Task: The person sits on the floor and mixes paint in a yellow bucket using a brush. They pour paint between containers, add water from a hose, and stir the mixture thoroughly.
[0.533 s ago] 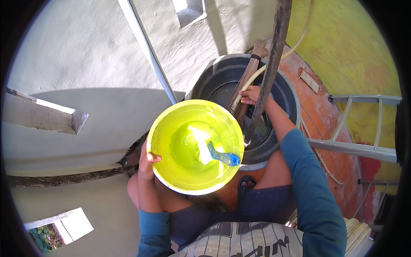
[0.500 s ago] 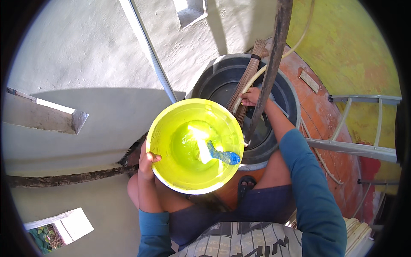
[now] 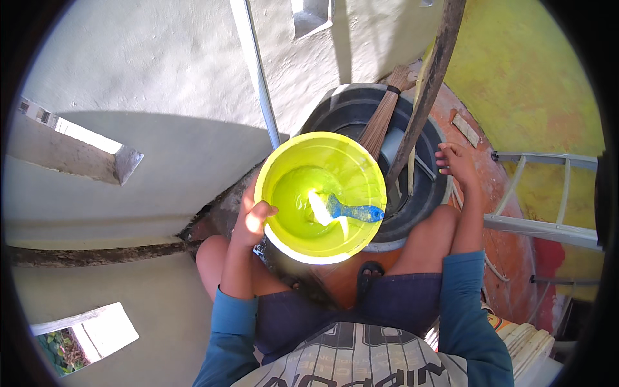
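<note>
My left hand (image 3: 251,220) is wrapped round the rim of a yellow plastic bucket (image 3: 287,238), which holds yellow liquid and a paintbrush with a paint-stained blue handle (image 3: 358,212). Behind it stands a large dark tub (image 3: 412,209). A stick broom (image 3: 380,122) lies in this tub, partly hidden by the bucket, beside a dark wooden pole (image 3: 431,77) and a pale hose (image 3: 411,179). My right hand (image 3: 456,161) is just over the tub's right side, empty, its loosely bent fingers apart.
A metal pole (image 3: 253,64) leans at the pale wall (image 3: 129,77). A metal ladder (image 3: 541,227) reaches in from the right by a yellow wall (image 3: 516,64). Stacked pale containers (image 3: 525,348) sit at lower right. My sandalled foot (image 3: 371,274) is below the tub.
My right hand has let go of the pale hose and moved right. My left hand has shifted the bucket up and rightward in the view, and the view has moved slightly.
</note>
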Available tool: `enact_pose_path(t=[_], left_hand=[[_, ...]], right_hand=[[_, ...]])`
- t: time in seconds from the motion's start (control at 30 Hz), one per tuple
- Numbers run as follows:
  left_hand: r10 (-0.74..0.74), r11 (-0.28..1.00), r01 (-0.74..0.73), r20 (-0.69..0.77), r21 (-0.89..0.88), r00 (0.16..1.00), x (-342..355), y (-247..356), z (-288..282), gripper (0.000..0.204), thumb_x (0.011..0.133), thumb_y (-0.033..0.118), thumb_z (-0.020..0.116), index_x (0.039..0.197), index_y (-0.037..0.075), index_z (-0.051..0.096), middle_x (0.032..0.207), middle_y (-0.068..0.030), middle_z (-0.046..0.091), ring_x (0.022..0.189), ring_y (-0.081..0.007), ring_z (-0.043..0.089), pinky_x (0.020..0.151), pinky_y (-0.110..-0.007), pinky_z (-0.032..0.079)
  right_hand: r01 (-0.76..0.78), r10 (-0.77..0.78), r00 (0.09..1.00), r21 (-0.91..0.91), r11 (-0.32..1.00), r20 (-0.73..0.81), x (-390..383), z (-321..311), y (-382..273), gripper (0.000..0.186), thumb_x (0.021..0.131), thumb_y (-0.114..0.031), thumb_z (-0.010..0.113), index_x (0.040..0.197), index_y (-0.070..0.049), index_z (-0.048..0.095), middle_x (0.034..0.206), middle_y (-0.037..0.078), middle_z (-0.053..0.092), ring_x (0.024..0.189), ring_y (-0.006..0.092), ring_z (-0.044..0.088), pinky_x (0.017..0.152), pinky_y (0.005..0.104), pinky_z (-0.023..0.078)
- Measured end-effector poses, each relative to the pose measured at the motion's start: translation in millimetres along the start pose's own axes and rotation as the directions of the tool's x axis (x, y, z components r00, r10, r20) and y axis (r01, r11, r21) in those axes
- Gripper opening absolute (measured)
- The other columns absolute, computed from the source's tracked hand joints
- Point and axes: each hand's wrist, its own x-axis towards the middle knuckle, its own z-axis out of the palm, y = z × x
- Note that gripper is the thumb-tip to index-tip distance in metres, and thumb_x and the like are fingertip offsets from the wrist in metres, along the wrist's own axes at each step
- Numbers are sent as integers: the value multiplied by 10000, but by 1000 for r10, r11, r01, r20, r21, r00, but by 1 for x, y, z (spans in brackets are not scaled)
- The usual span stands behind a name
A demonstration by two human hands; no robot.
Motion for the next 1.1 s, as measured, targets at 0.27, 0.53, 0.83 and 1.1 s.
enact_pose_path(t=[0.27,0.53,0.83,1.1], left_hand=[[121,992,-122,70,8,990,-4,9,18,911,681,153,522,1547,-68,345,1445,-197,540,1360,-266,477,1168,-361,317],[303,952,-301,-27,56,953,-33,-7,33,993,701,281,570,1577,-77,270,1548,-189,440,1436,-266,396,1213,-383,259],[322,946,-320,-47,46,946,-35,-20,44,945,700,187,528,1572,-72,271,1471,-172,495,1364,-273,444,1183,-361,281],[326,945,-327,22,17,945,-33,-22,48,958,708,132,524,1579,-106,206,1559,-224,404,1456,-289,391,1223,-389,257]], right_hand=[[522,-391,844,-396,755,368,-184,62,-77,392,915,-343,755,1076,0,653,828,131,662,691,245,670,639,363,538],[688,-368,726,-615,387,581,-191,110,-79,304,823,-254,746,970,5,682,785,188,676,750,367,703,692,483,562],[702,-360,708,-663,261,608,-191,111,-109,184,835,-116,629,963,4,684,750,172,694,678,358,704,617,466,555],[743,-424,657,-630,226,623,-180,157,-103,291,833,-114,639,1108,-32,685,748,145,704,652,317,713,573,446,547]])
